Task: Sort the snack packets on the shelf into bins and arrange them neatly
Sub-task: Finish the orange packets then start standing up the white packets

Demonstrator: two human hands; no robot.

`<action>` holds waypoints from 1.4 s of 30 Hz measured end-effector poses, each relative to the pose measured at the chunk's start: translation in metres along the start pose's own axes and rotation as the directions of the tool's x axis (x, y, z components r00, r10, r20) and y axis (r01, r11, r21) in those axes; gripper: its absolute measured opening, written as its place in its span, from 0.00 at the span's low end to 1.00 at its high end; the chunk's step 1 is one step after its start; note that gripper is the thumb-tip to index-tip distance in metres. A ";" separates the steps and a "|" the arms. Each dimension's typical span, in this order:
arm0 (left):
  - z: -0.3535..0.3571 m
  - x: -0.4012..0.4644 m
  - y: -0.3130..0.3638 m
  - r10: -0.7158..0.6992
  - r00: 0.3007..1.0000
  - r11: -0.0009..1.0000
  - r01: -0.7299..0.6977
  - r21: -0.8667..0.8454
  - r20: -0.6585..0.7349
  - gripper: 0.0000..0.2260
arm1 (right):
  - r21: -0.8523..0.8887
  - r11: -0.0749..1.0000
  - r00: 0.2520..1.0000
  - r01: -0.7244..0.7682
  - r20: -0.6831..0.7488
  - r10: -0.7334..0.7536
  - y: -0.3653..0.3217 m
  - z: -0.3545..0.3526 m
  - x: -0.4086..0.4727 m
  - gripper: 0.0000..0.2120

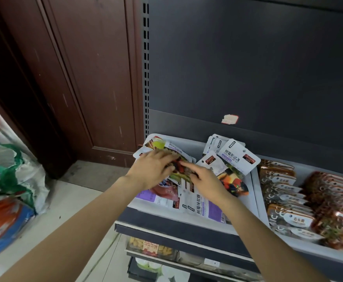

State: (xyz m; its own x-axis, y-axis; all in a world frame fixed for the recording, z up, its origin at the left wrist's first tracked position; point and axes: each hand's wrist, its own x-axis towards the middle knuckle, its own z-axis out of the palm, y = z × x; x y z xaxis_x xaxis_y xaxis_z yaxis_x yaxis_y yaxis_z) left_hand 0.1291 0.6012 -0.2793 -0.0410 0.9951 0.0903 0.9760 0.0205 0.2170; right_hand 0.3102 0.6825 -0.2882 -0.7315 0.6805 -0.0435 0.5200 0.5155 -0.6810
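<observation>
Fingers of the left hand clamped a packet; the right hand lay spread. The loose heap could have slid over the grey bin edge.

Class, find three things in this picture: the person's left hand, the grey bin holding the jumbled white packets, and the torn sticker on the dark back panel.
left hand (153, 167), head view, back of the hand.
grey bin (255, 192), head view, its right rim.
torn sticker (229, 119), head view, its middle.

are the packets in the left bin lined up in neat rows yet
No, the white packets in the left bin lie jumbled at mixed angles under both hands.
</observation>
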 end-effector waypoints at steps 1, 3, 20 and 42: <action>0.004 0.001 0.001 -0.021 0.993 0.997 0.011 0.082 0.114 0.22 | -0.042 0.999 1.000 0.011 -0.003 -0.011 0.007 -0.004 -0.003 0.25; 0.009 0.001 0.002 -0.054 0.982 0.983 0.020 0.182 0.181 0.25 | -0.088 0.996 0.998 0.009 0.063 -0.004 0.015 -0.009 -0.008 0.29; 0.017 -0.012 -0.007 -0.145 0.987 0.966 0.125 0.227 0.074 0.24 | -0.183 0.936 0.951 -0.301 0.016 0.309 -0.003 0.014 -0.012 0.30; -0.001 -0.007 0.000 -0.235 0.971 0.965 0.237 -0.116 0.028 0.21 | 0.218 0.967 0.959 -0.130 -0.219 0.179 -0.038 -0.001 0.022 0.14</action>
State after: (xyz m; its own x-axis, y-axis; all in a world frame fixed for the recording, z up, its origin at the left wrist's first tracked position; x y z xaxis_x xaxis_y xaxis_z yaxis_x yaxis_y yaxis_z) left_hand 0.1296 0.5939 -0.2793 -0.2636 0.9646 0.0094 0.9069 0.2444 0.3432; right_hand 0.2752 0.6785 -0.2623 -0.5121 0.8590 -0.0029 0.5019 0.2964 -0.8126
